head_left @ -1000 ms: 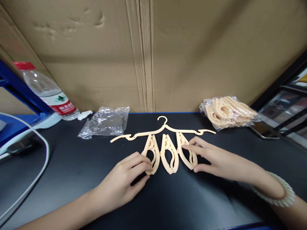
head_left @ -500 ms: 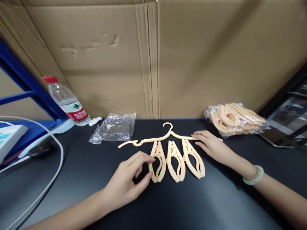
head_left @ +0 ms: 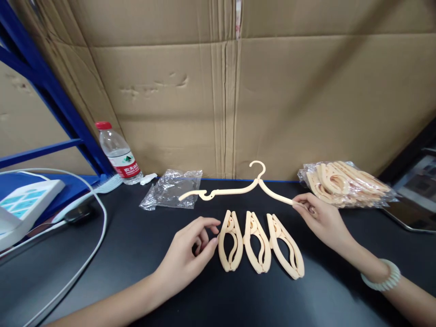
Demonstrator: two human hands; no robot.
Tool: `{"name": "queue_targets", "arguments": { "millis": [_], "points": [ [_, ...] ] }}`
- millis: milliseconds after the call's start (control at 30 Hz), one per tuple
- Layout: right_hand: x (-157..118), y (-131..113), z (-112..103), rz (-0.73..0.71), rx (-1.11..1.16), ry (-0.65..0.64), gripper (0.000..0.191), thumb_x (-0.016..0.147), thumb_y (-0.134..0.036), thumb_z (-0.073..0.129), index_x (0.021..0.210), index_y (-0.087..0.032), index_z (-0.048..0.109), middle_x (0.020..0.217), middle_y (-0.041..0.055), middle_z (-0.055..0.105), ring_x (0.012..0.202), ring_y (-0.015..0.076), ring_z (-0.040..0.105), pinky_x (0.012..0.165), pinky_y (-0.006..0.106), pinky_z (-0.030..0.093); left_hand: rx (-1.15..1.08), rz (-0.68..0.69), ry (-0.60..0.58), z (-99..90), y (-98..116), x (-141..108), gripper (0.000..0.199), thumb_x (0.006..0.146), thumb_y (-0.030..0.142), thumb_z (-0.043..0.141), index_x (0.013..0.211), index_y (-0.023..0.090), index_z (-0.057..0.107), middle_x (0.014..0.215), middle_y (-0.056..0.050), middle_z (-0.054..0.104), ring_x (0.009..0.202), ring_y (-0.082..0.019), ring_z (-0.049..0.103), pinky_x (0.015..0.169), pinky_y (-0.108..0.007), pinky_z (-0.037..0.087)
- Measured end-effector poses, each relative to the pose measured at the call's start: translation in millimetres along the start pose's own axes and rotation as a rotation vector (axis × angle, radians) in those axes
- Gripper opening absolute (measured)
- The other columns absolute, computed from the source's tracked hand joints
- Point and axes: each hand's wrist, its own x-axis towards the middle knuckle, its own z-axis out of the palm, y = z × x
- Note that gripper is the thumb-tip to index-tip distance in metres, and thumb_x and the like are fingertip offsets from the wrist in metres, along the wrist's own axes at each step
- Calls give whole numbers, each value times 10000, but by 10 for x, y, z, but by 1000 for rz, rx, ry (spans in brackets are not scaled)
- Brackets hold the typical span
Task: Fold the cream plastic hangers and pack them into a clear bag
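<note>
My right hand (head_left: pixel 320 220) pinches the right arm of an unfolded cream plastic clothes hanger (head_left: pixel 235 190), whose hook points up toward the cardboard. The fingers cover that arm's tip. In front of it three folded hangers lie in a row: a left one (head_left: pixel 222 247), a middle one (head_left: pixel 249 247) and a right one (head_left: pixel 277 240). My left hand (head_left: pixel 189 250) rests beside the left folded hanger, fingers curled and apart, with nothing between thumb and forefinger. Its fingertips are close to that hanger's edge; whether they touch it I cannot tell.
A clear plastic bag of folded hangers (head_left: pixel 344 184) lies at the back right by a dark-framed screen. An empty clear bag (head_left: pixel 173 188) and a red-capped water bottle (head_left: pixel 119 154) are back left. A white cable (head_left: pixel 105 218) loops at left. Cardboard (head_left: pixel 163 109) walls the back.
My right hand has gone from lying flat over the hanger's right arm to pinching its end, and the hanger has tilted and shifted away from the folded ones. The camera view has shifted.
</note>
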Motion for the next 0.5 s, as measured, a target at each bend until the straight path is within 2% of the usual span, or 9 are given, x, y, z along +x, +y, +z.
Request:
{"name": "queue_targets", "arguments": {
  "millis": [100, 200, 267, 367, 500],
  "points": [
    [-23, -50, -41, -20, -17, 95, 227, 929, -400, 480, 946, -196, 577, 781, 41, 635, 627, 169, 568, 556, 281, 453, -206, -166, 90, 32, 3, 11, 401, 897, 291, 507, 1282, 221, 423, 1088, -74, 555, 689, -109, 553, 630, -270, 519],
    [-60, -87, -49, -129, -50, 167, 169, 922, -355, 510, 939, -206, 588, 788, 34, 645, 613, 154, 569, 535, 259, 458, -373, -217, 151, 55, 26, -4, 560, 903, 327, 510, 1391, 270, 241, 1236, -108, 488, 718, -114, 573, 605, -270, 522],
    [-81, -110, -38, -220, -61, 177, 123, 914, -314, 528, 926, -211, 593, 771, 20, 638, 608, 145, 571, 533, 245, 465, -427, -224, 157, 62, 48, -26, 581, 913, 336, 504, 1405, 289, 200, 1215, -97, 499, 689, -104, 562, 581, -256, 511],
    [-101, -148, -19, -326, -58, 129, 76, 905, -255, 535, 929, -214, 595, 773, 13, 634, 628, 139, 587, 534, 231, 476, -466, -223, 134, 63, 69, -52, 641, 910, 335, 523, 1434, 300, 155, 1067, -52, 552, 611, -86, 522, 538, -240, 489],
    [-105, -174, -12, -384, -59, 112, 71, 901, -211, 534, 947, -215, 588, 799, 15, 641, 659, 139, 607, 547, 227, 483, -508, -253, 165, 44, 61, -37, 676, 901, 353, 554, 1442, 282, 154, 978, -29, 579, 559, -84, 537, 492, -234, 464]
  ]
}}
